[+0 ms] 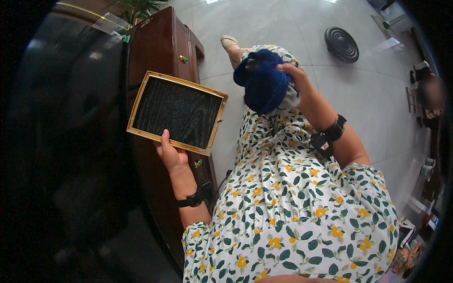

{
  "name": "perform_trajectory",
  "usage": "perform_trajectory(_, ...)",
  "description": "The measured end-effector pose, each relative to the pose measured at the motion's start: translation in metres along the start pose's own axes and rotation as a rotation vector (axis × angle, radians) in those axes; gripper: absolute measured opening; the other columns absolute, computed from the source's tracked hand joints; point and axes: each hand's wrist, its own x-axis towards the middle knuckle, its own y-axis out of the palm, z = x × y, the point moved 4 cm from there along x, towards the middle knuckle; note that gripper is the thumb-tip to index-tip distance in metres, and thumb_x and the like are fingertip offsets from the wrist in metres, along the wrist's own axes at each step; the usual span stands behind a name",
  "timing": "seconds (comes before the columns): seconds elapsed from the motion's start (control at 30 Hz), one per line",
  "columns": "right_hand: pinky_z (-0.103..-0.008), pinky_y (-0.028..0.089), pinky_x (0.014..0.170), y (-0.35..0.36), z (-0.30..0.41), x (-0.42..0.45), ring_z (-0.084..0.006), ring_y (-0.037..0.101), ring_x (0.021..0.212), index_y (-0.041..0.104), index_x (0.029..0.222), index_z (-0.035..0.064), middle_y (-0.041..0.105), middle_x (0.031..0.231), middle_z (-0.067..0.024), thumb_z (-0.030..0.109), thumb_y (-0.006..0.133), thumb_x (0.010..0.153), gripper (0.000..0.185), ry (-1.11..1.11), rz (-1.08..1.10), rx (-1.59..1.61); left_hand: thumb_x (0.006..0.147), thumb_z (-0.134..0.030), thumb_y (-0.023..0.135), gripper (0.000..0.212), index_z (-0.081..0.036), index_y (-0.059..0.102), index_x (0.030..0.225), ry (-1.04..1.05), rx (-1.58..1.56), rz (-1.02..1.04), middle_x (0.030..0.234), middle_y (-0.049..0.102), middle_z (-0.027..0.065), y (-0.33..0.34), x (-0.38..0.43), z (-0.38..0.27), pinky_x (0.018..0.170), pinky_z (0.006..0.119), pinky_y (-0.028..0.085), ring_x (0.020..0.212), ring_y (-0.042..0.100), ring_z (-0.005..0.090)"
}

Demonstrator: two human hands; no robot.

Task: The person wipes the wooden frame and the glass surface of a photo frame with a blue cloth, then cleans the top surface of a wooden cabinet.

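Observation:
My left hand grips the lower edge of a gold-rimmed rectangular frame, its thumb over the rim. Dark wood-grain board fills the frame, and small screws dot the rim. In my right hand is a bunched dark-blue cloth, held above my lap. Some grey-white material shows beneath the blue, partly covered by my fingers. The frame and the cloth are apart. A black strap circles each forearm, and the right one carries a small black box.
Left of me stands a reddish-brown wooden cabinet with green-and-gold knobs, beside a glossy black surface. A black round ridged object rests on the grey tiled floor. Another person is at the far right edge.

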Motion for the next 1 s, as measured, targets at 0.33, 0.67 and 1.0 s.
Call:
perform_trajectory(0.33, -0.0407, 0.054, 0.09, 0.008, -0.01, -0.025, -0.0309, 0.064, 0.104, 0.042, 0.135, -0.004, 0.06, 0.122, -0.0208, 0.024, 0.057, 0.082, 0.062, 0.085, 0.092, -0.037, 0.09, -0.019, 0.058, 0.051, 0.002, 0.043, 0.133, -0.198, -0.122, 0.047, 0.127, 0.053, 0.0151, -0.01, -0.005, 0.002, 0.101, 0.043, 0.045, 0.115, 0.054, 0.0297)
perform_trajectory(0.67, -0.0405, 0.052, 0.094, 0.028, -0.014, -0.04, -0.0295, 0.063, 0.107, 0.041, 0.135, -0.0052, 0.059, 0.123, -0.0202, 0.025, 0.06, 0.078, 0.067, 0.071, 0.069, -0.151, 0.089, -0.023, 0.06, 0.041, 0.001, 0.052, 0.121, -0.237, -0.233, -0.129, 0.114, 0.059, 0.014, -0.034, 0.002, 0.004, 0.091, 0.044, 0.051, 0.104, 0.059, 0.0292)
perform_trajectory(1.0, -0.0379, 0.05, 0.096, 0.015, -0.013, -0.032, -0.0275, 0.061, 0.108, 0.041, 0.135, -0.0051, 0.059, 0.123, -0.0189, 0.028, 0.062, 0.075, 0.071, 0.051, 0.177, -0.201, 0.089, -0.03, 0.062, 0.026, -0.007, 0.057, 0.101, -0.137, -0.206, -0.293, 0.093, 0.059, 0.0081, -0.047, 0.016, -0.033, 0.073, 0.044, 0.053, 0.086, 0.06, 0.0258)
